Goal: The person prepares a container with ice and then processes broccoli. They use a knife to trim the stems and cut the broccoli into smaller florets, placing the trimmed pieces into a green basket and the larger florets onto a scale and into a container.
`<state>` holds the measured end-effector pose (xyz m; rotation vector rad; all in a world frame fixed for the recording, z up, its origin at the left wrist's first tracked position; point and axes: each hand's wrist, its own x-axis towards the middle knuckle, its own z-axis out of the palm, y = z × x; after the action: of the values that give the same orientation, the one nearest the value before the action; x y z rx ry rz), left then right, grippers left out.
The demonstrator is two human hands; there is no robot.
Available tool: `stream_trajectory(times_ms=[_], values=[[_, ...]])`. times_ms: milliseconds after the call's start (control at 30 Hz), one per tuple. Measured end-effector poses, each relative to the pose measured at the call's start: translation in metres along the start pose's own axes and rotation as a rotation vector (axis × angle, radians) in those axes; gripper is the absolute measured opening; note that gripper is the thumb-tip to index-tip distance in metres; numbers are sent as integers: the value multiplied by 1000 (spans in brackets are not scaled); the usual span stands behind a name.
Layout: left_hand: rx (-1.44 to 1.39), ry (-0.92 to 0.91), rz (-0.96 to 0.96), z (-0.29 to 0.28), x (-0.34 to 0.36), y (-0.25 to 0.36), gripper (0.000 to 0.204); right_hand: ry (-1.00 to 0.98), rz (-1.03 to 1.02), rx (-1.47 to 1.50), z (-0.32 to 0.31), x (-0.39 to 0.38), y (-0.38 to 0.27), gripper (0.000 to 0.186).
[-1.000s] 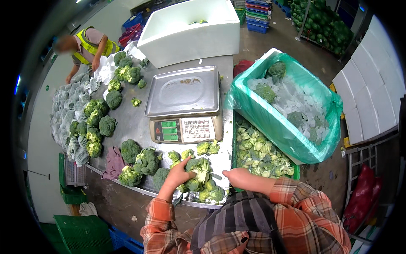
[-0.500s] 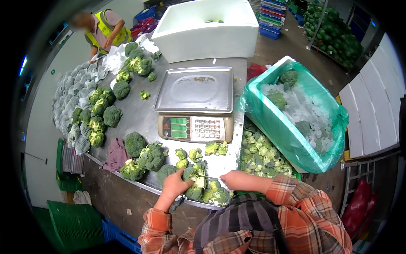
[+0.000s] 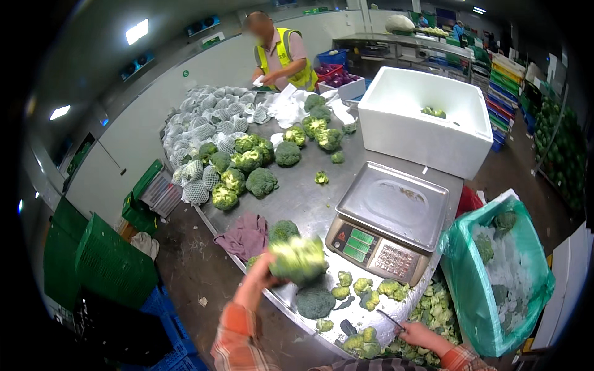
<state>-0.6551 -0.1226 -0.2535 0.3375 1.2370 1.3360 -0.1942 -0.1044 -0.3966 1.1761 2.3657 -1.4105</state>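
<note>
My left hand is closed on a broccoli head, raised over the near edge of the metal table and blurred by motion. Behind it, partly hidden, sits another head. A dark broccoli head lies just below the held one. At the lower right my right hand grips a knife, its thin dark blade pointing up and left. Between my hands, small cut florets are spread on the wet tabletop. More florets lie at the near edge, left of my right hand.
A scale and a white foam box stand beyond. On the right, a green-lined box holds ice and broccoli. Left are netted heads, loose broccoli and a purple cloth. A person in a yellow vest works behind.
My left hand has lifted a broccoli head off the near edge and carried it up. My right hand with the knife has drawn away from it. The view has swung left and up.
</note>
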Motion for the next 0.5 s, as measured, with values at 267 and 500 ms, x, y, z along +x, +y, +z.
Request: stream_trajectory(times_ms=[267, 500], values=[[-193, -25, 934, -8, 41, 205, 63, 253, -66, 192, 3, -12, -21, 23], [1167, -156, 135, 72, -26, -44, 30, 467, -204, -121, -44, 16, -46, 48]])
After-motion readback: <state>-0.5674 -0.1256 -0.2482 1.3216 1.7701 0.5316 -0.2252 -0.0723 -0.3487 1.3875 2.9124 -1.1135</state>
